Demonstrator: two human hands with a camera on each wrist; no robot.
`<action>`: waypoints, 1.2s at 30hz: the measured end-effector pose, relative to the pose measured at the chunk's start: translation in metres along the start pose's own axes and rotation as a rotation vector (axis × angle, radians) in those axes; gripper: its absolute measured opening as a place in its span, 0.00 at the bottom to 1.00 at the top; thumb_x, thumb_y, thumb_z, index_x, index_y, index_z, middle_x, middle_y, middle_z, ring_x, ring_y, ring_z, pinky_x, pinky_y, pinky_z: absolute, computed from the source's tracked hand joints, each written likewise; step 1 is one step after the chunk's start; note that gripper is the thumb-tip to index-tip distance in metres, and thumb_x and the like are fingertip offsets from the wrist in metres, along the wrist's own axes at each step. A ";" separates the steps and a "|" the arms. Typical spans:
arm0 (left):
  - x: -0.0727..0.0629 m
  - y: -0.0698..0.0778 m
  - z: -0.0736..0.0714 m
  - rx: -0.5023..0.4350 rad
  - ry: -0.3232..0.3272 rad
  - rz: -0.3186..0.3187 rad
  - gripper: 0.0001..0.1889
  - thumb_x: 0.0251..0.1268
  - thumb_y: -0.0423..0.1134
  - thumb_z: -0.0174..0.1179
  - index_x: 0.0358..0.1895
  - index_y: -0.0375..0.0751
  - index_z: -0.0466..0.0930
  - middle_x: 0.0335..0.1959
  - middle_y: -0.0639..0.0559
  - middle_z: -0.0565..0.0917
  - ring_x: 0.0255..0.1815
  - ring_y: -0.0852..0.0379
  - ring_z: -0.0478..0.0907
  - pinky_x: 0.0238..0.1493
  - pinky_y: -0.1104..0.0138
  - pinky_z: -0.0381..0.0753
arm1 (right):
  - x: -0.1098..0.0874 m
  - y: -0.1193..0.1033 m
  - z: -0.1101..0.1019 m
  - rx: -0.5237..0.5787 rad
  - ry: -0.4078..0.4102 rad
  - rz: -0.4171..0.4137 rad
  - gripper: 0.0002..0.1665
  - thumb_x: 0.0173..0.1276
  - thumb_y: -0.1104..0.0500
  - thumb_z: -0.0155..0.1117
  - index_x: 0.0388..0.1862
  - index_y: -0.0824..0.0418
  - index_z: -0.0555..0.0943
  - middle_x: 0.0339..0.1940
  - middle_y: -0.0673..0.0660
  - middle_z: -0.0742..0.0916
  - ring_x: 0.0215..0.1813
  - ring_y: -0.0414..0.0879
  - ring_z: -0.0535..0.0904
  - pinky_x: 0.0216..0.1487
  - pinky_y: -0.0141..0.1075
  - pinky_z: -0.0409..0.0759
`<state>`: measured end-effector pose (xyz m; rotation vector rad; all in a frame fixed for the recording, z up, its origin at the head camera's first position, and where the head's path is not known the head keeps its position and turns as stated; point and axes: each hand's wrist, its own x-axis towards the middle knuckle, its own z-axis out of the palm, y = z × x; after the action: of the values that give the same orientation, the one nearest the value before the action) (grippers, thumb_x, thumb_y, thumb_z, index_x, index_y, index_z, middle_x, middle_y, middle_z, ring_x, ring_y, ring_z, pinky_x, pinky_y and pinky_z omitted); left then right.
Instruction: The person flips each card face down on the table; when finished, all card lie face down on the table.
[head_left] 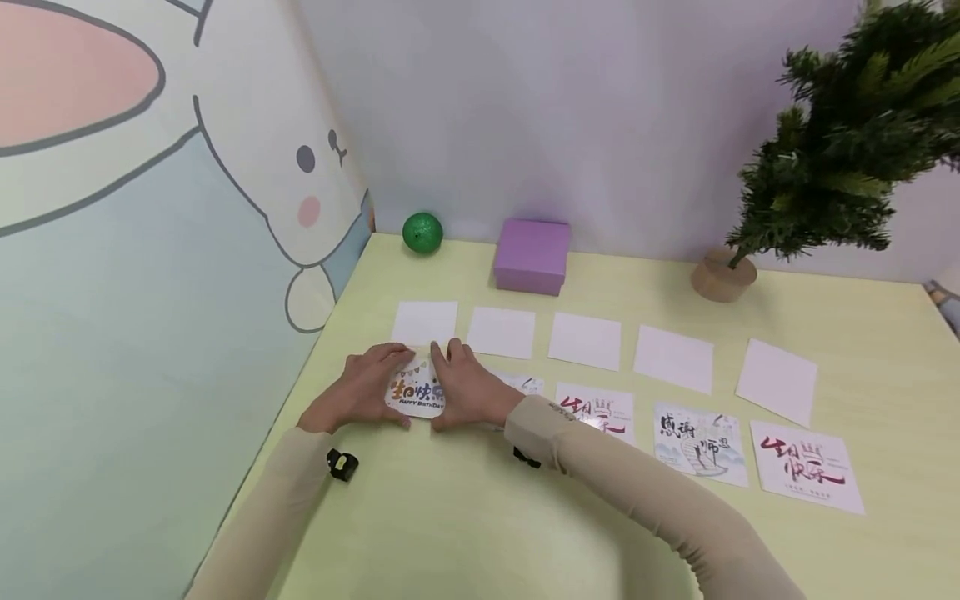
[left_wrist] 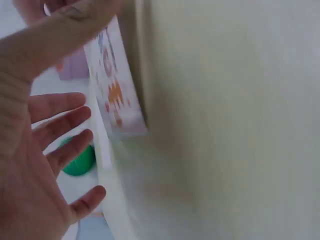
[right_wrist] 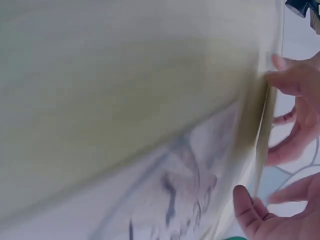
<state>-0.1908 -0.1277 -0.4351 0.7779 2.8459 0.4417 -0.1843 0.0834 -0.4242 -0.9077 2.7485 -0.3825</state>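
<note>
A white greeting card with colourful Chinese writing and "HAPPY BIRTHDAY" lies between my two hands at the left end of the near row. My left hand holds its left side, thumb at the near edge and forefinger by the far corner. Around the right side, my right hand holds it likewise, thumb near and fingers far. In the left wrist view the birthday card shows at a slant, and the lower fingers are spread. The right wrist view leaves its printed face hidden.
Several blank white cards form a far row. Printed cards lie to the right in the near row, one partly behind my right hand. Behind stand a green ball, a purple box and a potted artificial tree. A wall borders the left.
</note>
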 end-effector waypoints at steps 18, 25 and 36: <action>0.009 0.028 -0.025 -0.295 0.100 0.182 0.48 0.36 0.42 0.78 0.68 0.47 0.64 0.61 0.48 0.72 0.54 0.50 0.73 0.56 0.50 0.74 | -0.021 0.029 -0.015 0.060 0.235 -0.108 0.83 0.36 0.27 0.76 0.78 0.64 0.41 0.69 0.61 0.67 0.62 0.50 0.70 0.62 0.41 0.73; 0.008 0.024 -0.030 -0.607 0.210 0.249 0.36 0.38 0.36 0.79 0.52 0.41 0.68 0.61 0.45 0.74 0.64 0.50 0.72 0.67 0.58 0.70 | -0.018 0.032 -0.005 0.349 0.151 -0.155 0.78 0.47 0.37 0.76 0.79 0.56 0.31 0.72 0.58 0.68 0.69 0.50 0.68 0.65 0.44 0.72; -0.013 -0.006 -0.019 -0.452 0.154 0.087 0.30 0.41 0.42 0.77 0.48 0.48 0.69 0.65 0.46 0.70 0.69 0.45 0.61 0.65 0.41 0.63 | -0.010 0.030 0.002 0.231 0.136 -0.165 0.41 0.52 0.37 0.73 0.61 0.50 0.70 0.58 0.54 0.74 0.53 0.45 0.74 0.55 0.38 0.76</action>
<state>-0.1869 -0.1434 -0.4180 0.8023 2.6853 1.1507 -0.1930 0.1124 -0.4340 -1.0838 2.6800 -0.8008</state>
